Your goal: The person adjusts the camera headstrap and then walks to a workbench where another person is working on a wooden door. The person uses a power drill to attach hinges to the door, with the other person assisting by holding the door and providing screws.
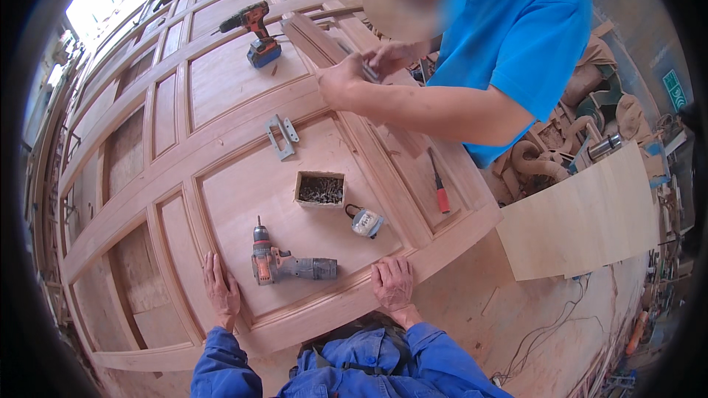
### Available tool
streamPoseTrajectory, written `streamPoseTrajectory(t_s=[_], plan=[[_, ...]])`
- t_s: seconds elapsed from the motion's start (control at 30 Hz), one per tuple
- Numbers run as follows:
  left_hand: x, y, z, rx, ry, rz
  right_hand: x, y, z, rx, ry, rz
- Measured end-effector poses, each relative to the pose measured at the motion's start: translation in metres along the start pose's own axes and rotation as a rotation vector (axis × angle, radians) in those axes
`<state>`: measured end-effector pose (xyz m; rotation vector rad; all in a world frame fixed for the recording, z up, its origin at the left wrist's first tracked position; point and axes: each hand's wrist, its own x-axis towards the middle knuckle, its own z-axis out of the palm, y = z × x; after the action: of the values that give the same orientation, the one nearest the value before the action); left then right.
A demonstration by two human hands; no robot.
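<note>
A large panelled wooden door [243, 177] lies flat in front of me. My left hand [221, 289] rests on its frame, fingers stretched out, holding nothing. Over the near edge lies my right hand [393, 280], palm down with fingers a little apart. Between my hands a cordless drill [284, 260] lies on its side on the panel. Just beyond it are a small open box of screws [320, 189] and a tape measure [364, 222]. Farther off lies a metal hinge plate [282, 137]. A screwdriver [440, 184] with a red handle lies to the right.
A co-worker in a blue shirt [535, 37] leans over the far right side, both hands at a wooden strip [313, 40]. A second drill [255, 33] stands beyond. Right of the door are a pale sheet [582, 214], piled scrap and a cable [542, 339] on the floor.
</note>
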<state>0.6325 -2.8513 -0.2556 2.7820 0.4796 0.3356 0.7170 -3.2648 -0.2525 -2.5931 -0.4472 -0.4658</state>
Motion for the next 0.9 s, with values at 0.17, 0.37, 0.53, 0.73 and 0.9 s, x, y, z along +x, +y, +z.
streamPoseTrajectory(t_s=[0.17, 0.37, 0.53, 0.73, 0.9], plan=[[0.0011, -0.0018, 0.0012, -0.010, 0.010, 0.014, 0.0010, 0.0002, 0.0010, -0.002, 0.011, -0.004], [0.0024, 0.0050, -0.0029, -0.060, -0.014, -0.018, -0.0020, 0.0030, 0.0031, -0.026, -0.012, -0.004], [0.0012, -0.0018, 0.0009, -0.035, -0.014, -0.009, -0.0036, 0.0020, 0.0035, -0.027, -0.028, 0.016], [-0.0012, 0.0004, -0.0036, -0.040, -0.018, -0.024, -0.0011, 0.0008, 0.0010, -0.017, -0.040, 0.022], [0.0010, 0.0022, -0.0026, -0.060, -0.019, -0.025, -0.0051, 0.0028, 0.0036, -0.022, -0.006, 0.010]])
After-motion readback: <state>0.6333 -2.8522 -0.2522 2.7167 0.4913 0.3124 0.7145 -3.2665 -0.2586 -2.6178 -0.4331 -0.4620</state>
